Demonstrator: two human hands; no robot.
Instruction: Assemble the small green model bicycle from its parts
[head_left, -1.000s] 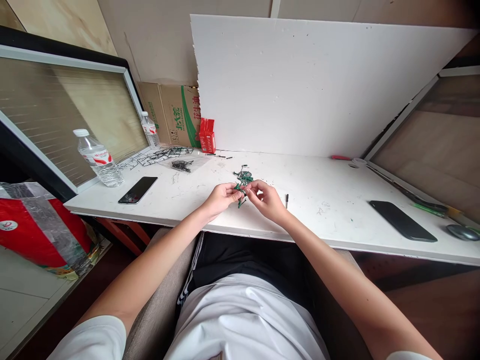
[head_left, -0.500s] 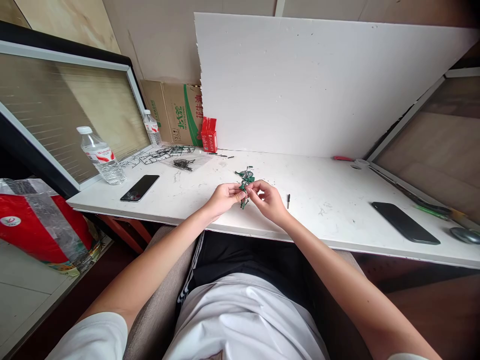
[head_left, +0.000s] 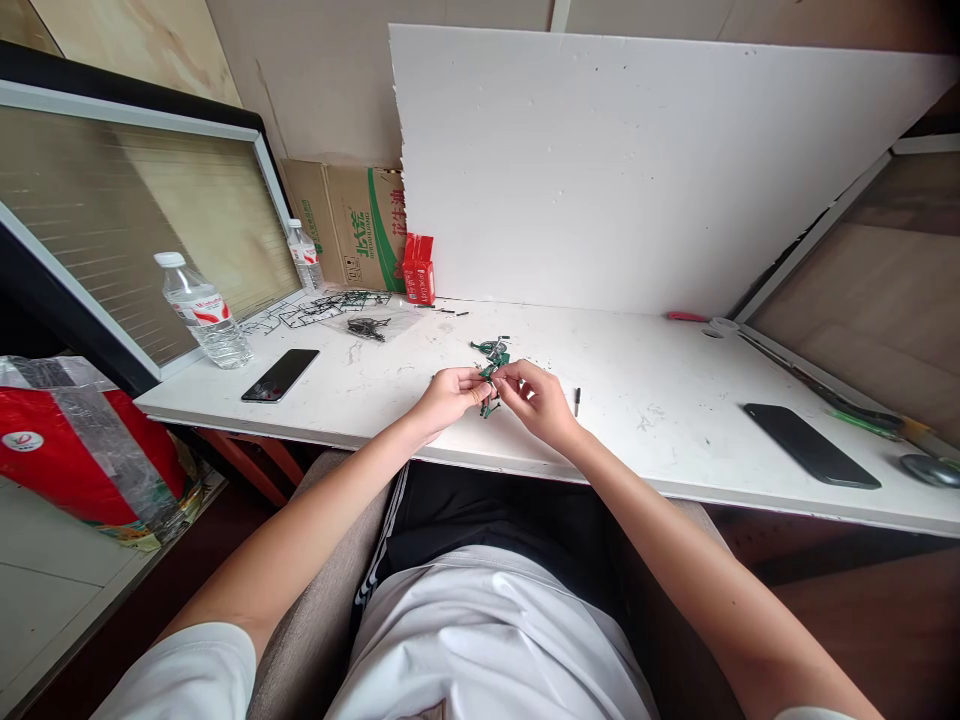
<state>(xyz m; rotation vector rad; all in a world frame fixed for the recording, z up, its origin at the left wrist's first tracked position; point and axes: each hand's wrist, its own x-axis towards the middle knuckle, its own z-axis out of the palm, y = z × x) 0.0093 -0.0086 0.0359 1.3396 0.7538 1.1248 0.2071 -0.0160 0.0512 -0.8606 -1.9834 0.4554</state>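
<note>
Between my two hands, above the front part of the desk, is a small green model bicycle (head_left: pixel 494 351) with a thin grey wheel showing at its far end. My left hand (head_left: pixel 452 398) pinches it from the left with thumb and fingers. From the right, my right hand (head_left: pixel 536 402) closes its thumb and fingertips on the same model. The fingers hide its middle, and its near end sticks out below them. Right of my right hand, a short black stick-like tool (head_left: pixel 577 400) lies on the desk.
On the left are a phone (head_left: pixel 280 375), a water bottle (head_left: pixel 206 312), dark plastic part frames (head_left: pixel 330 308) and a clear bag (head_left: pixel 375 328) with dark parts. A small red box (head_left: pixel 418 270) stands behind. On the right lie a black phone (head_left: pixel 810 446) and a mouse (head_left: pixel 932 469).
The far end of the model bicycle has tilted very slightly to the right. Both hands keep nearly the same place and grip.
</note>
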